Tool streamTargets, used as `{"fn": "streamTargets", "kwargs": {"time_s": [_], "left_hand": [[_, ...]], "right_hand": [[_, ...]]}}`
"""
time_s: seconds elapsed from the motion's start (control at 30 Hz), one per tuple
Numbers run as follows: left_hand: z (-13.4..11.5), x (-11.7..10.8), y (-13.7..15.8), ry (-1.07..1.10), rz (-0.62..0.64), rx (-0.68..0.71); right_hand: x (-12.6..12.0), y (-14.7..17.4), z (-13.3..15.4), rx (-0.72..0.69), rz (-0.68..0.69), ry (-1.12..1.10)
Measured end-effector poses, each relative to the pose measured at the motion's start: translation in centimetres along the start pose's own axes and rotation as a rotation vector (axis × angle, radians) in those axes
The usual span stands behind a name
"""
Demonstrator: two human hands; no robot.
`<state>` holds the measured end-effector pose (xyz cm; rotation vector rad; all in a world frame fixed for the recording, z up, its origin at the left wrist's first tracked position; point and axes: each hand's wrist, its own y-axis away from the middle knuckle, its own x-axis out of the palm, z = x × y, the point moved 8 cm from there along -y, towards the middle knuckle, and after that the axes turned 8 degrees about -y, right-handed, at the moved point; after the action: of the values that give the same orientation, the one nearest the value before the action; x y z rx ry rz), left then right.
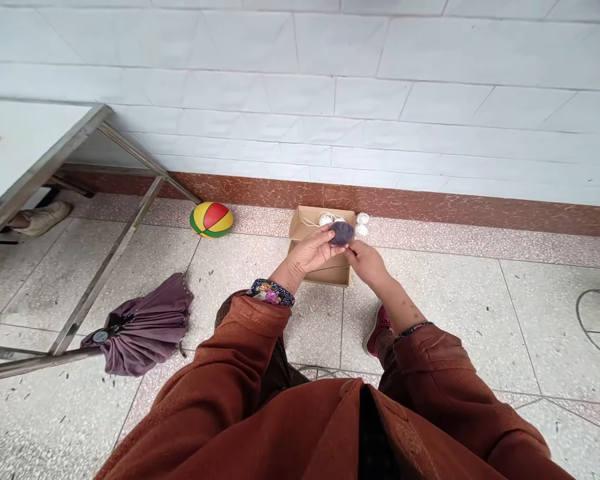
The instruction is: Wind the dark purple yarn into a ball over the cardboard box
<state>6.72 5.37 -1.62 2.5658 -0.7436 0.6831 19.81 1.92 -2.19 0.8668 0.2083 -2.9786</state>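
while a round dark grey-purple yarn ball [342, 233] is held up before the body, the left hand [314, 250] clamps its eight-o'clock side; the right hand [367, 263], fingers drawn together, meets its five-o'clock edge, though whether these pinch yarn cannot be told. the step in hand appears to be two-handed handling; the next move would call for steady left-hand support. at six o'clock, a shallow brown cardboard box [330, 275]; at two, small white round balls [362, 220]; at nine, a red-yellow-green ball [212, 220]; at eight, a folded purple cloth umbrella [147, 327].
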Motion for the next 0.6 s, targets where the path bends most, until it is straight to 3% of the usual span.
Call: {"fn": "streamTargets", "kwargs": {"time_s": [0.13, 0.27, 0.43, 0.6], "left_hand": [[0.8, -0.7, -0.8, -0.058, -0.136, 0.006], [0.9, -1.1, 0.0, -0.228, -0.202, -0.006], [0.8, 0.4, 2.3, -0.396, -0.050, -0.034], [-0.2, 2.0, 4.8, -0.161, 0.174, -0.054]], "right_hand": [[0.1, 1.9, 3.0, -0.130, 0.048, 0.051], [-1.9, 2.4, 6.3, -0.250, 0.002, -0.100], [-4.6, 0.9, 6.0, -0.191, -0.155, -0.174], [-2.5, 0.0, 2.3, 0.062, -0.139, -0.242]]}}
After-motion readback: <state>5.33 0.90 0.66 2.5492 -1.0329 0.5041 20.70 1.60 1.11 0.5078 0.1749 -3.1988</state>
